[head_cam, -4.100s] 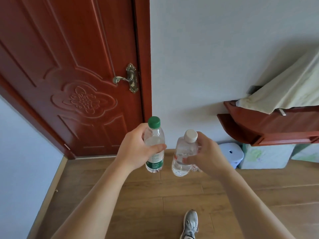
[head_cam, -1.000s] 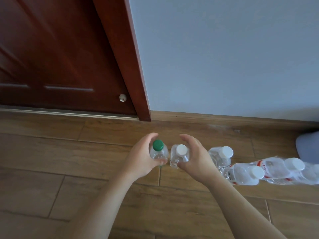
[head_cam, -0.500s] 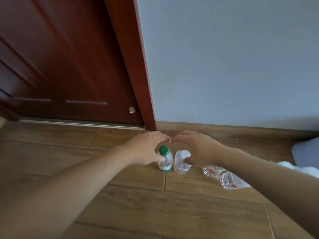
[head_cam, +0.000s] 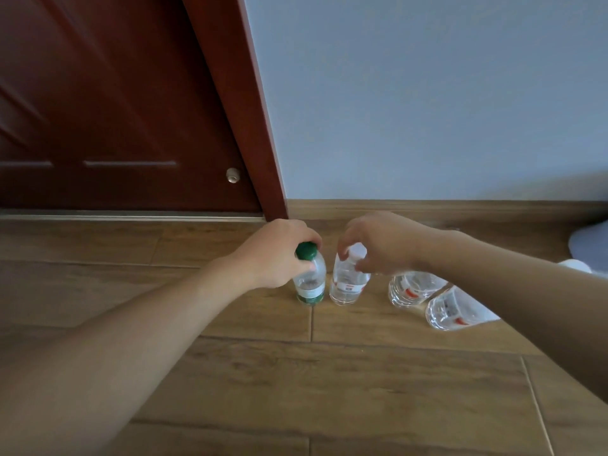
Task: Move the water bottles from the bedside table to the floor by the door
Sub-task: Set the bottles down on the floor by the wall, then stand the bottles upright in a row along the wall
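Two clear water bottles stand upright side by side on the wooden floor (head_cam: 329, 373) just right of the door frame. My left hand (head_cam: 273, 255) grips the neck of the green-capped bottle (head_cam: 310, 284), fingers curled over its cap. My right hand (head_cam: 381, 245) pinches the top of the white-capped bottle (head_cam: 347, 284), which has a red and white label. Both bottle bases touch the floor. Two more clear bottles (head_cam: 411, 289) (head_cam: 454, 309) stand to the right, partly hidden behind my right forearm.
The dark red door (head_cam: 108, 110) and its frame (head_cam: 243, 110) rise at the left, with a round door stop (head_cam: 232, 175) low on the door. A white wall and wooden skirting board (head_cam: 460, 209) run behind the bottles. A pale blue object (head_cam: 592, 241) sits at the right edge.
Both bottles came down from chest height onto the floor beside the other bottles. Over the last half second my hands slid up from the bottle bodies to their caps.
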### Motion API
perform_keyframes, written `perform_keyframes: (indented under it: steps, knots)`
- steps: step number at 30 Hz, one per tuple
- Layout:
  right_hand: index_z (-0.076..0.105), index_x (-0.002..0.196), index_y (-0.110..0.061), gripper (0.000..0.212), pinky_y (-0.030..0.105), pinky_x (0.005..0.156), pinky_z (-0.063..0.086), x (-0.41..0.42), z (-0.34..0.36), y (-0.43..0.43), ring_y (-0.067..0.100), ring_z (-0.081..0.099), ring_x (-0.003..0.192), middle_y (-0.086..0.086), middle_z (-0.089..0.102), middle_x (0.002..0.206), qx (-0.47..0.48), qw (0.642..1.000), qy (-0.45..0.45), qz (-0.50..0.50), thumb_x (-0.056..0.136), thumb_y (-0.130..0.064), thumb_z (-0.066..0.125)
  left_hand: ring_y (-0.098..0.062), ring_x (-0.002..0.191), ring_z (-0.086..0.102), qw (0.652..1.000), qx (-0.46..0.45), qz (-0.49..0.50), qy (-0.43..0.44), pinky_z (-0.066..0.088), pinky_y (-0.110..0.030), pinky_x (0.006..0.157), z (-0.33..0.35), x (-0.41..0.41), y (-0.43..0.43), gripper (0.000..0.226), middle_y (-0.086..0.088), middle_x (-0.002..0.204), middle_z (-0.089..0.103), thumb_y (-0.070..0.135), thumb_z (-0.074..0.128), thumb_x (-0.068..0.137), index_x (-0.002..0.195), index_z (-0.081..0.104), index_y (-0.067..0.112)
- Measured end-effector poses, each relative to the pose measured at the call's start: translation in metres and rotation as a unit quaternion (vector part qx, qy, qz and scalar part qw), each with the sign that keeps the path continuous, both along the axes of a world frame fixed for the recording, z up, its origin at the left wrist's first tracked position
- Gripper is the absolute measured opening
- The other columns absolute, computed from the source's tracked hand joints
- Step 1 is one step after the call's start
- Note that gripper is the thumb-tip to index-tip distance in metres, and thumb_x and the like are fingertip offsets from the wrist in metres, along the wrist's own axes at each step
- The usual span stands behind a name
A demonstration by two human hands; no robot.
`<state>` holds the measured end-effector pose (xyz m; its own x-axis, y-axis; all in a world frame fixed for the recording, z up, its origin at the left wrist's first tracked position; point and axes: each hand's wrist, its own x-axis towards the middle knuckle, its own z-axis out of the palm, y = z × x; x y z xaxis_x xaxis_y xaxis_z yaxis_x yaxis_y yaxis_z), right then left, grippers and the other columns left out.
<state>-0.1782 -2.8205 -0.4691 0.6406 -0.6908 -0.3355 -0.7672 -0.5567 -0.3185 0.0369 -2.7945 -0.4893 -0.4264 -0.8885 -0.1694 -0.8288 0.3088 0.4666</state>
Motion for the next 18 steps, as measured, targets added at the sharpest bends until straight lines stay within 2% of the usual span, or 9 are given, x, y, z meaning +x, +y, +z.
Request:
perform_keyframes:
  steps: [4, 7, 10, 12, 15, 18]
  knots:
    - [0.068, 0.107, -0.034, 0.025, 0.026, 0.076, 0.039, -0.001, -0.006, 0.002, 0.01, 0.053, 0.094, -0.014, 0.059, 0.106, -0.031, 1.0, -0.004, -0.005, 0.083, -0.025, 0.066, -0.009, 0.085, 0.056, 1.0, -0.014, -0.014, 0.007, 0.048, -0.027, 0.073, -0.006, -0.003, 0.0, 0.025, 0.014, 0.092, 0.06, 0.026, 0.069, 0.081, 0.105, 0.073, 0.029]
    - [0.068, 0.109, -0.033, 0.026, 0.028, 0.079, 0.043, 0.003, -0.005, 0.004, 0.013, 0.056, 0.097, -0.012, 0.062, 0.109, -0.04, 0.999, -0.003, -0.007, 0.084, -0.027, 0.066, -0.009, 0.087, 0.056, 0.999, -0.01, -0.032, 0.0, 0.049, -0.029, 0.077, -0.002, -0.001, -0.002, 0.025, 0.014, 0.091, 0.06, 0.024, 0.068, 0.08, 0.104, 0.073, 0.027]
    - [0.068, 0.112, -0.031, 0.027, 0.029, 0.085, 0.044, 0.008, 0.001, 0.002, 0.014, 0.056, 0.105, -0.012, 0.063, 0.116, -0.041, 0.999, 0.007, -0.021, 0.085, -0.028, 0.067, -0.006, 0.091, 0.053, 0.999, 0.008, -0.034, -0.008, 0.043, -0.017, 0.079, 0.005, 0.007, -0.008, 0.029, 0.018, 0.092, 0.059, 0.019, 0.07, 0.078, 0.106, 0.072, 0.027]
    - [0.068, 0.111, -0.03, 0.027, 0.027, 0.082, 0.042, 0.01, 0.002, 0.001, 0.014, 0.056, 0.106, -0.011, 0.065, 0.115, -0.042, 0.998, -0.002, -0.041, 0.084, -0.029, 0.067, -0.006, 0.091, 0.053, 0.999, 0.017, -0.045, -0.02, 0.04, -0.013, 0.077, 0.008, 0.011, -0.009, 0.029, 0.02, 0.09, 0.058, 0.013, 0.071, 0.077, 0.103, 0.072, 0.027]
    - [0.069, 0.113, -0.027, 0.032, 0.024, 0.077, 0.037, 0.009, 0.002, -0.001, 0.016, 0.056, 0.109, -0.008, 0.066, 0.115, -0.054, 0.995, -0.018, -0.077, 0.082, -0.034, 0.068, -0.009, 0.095, 0.057, 0.997, 0.028, -0.059, -0.027, 0.049, -0.031, 0.085, 0.012, 0.016, -0.009, 0.032, 0.017, 0.095, 0.062, 0.005, 0.071, 0.074, 0.095, 0.073, 0.029]
    - [0.069, 0.115, -0.022, 0.037, 0.025, 0.079, 0.037, 0.01, 0.001, -0.004, 0.018, 0.055, 0.111, -0.004, 0.065, 0.119, -0.065, 0.992, -0.03, -0.102, 0.082, -0.04, 0.069, -0.008, 0.096, 0.057, 0.997, 0.034, -0.067, -0.031, 0.05, -0.036, 0.088, 0.017, 0.018, -0.012, 0.033, 0.018, 0.097, 0.061, 0.0, 0.07, 0.073, 0.091, 0.073, 0.028]
